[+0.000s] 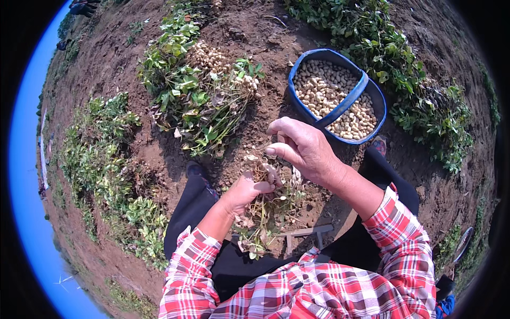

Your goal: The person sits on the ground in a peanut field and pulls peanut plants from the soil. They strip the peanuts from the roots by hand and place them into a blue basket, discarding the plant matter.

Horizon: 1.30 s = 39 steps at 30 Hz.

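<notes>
My left hand [247, 191] is closed around an uprooted peanut plant [261, 223], whose leafy stems hang down between my legs. Some pods and dry roots show above its fingers. Just up and to the right, my right hand [303, 149] is raised with curled fingers, the thumb apart from the forefinger and no object visible between them. Beyond it stands a blue basket [293, 75] with an arched handle, holding many unshelled peanuts [318, 85]. A heap of pulled peanut plants [195, 99], with a cluster of pods [209, 58] on top, lies ahead to the left.
More peanut plants lie in rows at the left [111, 159] and right [418, 91] on bare brown soil [255, 32]. My shoes flank the work spot. A low frame [306, 231] is on the ground between my legs. Dark shapes, possibly people, appear at the far upper left.
</notes>
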Each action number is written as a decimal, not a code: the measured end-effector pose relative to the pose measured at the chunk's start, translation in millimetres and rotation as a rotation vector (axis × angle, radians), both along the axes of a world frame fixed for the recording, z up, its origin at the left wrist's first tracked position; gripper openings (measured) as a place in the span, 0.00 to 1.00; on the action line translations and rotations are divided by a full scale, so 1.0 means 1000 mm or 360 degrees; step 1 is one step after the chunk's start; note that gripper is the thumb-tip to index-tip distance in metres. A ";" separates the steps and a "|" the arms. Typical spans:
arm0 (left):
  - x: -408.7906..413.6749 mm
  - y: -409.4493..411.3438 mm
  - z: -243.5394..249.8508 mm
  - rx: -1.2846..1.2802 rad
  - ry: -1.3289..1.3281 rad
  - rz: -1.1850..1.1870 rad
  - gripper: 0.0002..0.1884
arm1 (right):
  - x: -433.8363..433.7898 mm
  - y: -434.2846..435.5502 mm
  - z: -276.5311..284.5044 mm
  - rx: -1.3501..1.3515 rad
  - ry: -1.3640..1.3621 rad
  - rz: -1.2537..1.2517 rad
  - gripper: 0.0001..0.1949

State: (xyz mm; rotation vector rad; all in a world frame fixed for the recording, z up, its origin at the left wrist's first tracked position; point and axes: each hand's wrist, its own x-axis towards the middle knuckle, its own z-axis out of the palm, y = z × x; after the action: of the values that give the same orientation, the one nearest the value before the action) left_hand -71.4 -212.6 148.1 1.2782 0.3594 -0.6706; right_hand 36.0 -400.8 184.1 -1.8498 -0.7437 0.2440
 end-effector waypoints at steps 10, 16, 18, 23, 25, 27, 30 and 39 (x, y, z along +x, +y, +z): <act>-0.003 -0.009 -0.004 0.0047 0.0134 0.0008 0.14 | -0.018 0.017 -0.022 0.0124 0.1068 0.0098 0.04; -0.003 0.010 0.001 0.0099 0.0005 -0.0045 0.09 | 0.019 -0.006 -0.002 0.0893 0.1587 -0.0175 0.13; 0.001 0.011 0.004 -0.0023 -0.0128 0.0020 0.18 | 0.048 -0.021 -0.010 0.0129 0.0339 -0.0496 0.10; 0.002 0.018 0.009 -0.0297 -0.0414 0.0027 0.49 | 0.051 -0.024 -0.015 -0.0215 -0.0356 -0.0471 0.10; 0.000 0.018 0.009 -0.0334 -0.0494 0.0068 0.52 | 0.023 -0.008 -0.010 -0.0135 0.0371 -0.0102 0.08; -0.001 0.018 0.013 -0.0276 -0.0399 0.0130 0.52 | -0.003 0.010 -0.031 0.0054 0.0340 0.0267 0.09; 0.002 0.017 0.020 -0.0198 -0.0340 0.0014 0.52 | -0.033 0.025 -0.042 0.0229 0.0364 0.0450 0.14; 0.004 0.019 0.031 0.0016 -0.0295 0.0034 0.49 | -0.034 0.023 -0.047 0.0029 0.0758 0.0555 0.07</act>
State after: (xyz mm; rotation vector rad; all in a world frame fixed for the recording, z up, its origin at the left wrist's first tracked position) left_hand -66.9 -193.9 178.8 1.3328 0.2242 -0.5279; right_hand 2.3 -378.3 137.0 -1.5474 -0.7197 0.8662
